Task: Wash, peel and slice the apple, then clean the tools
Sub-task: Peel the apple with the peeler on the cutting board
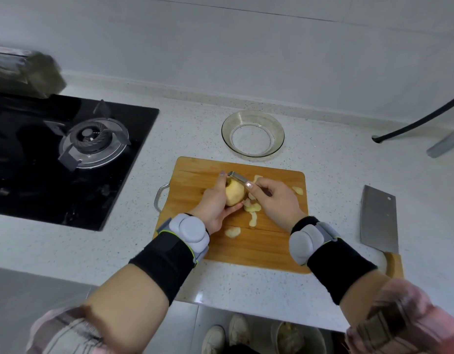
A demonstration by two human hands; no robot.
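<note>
Peeling step, nearly done: apple (235, 194) held above the middle of the cutting board (195, 180), almost all pale flesh showing, small patch of skin left around the stem end at its 12 o'clock. Left hand (214, 208) cups the apple from its 9 o'clock, fingers curled round the far side and thumb underneath, so the fruit can be turned while the top stays exposed. Right hand (274, 200) closed round the peeler (238, 178), index finger laid along the handle for control, blade end touching the top of the apple at 12 o'clock, probably working the last skin near the stem. Peel strips (252, 208) lie on the board under and at 3 to 6 o'clock of the apple, falling where the board catches them. Glass bowl (252, 134) sits on the bench just past the board at 12 o'clock, nothing in it, likely waiting for slices. Cleaver (379, 221) lies flat on the bench at 3 o'clock of the board, apart from both hands, blade out of the way until slicing. Gas hob (67, 154) at 9 o'clock, unused. Slicing and tool cleaning not yet done
</note>
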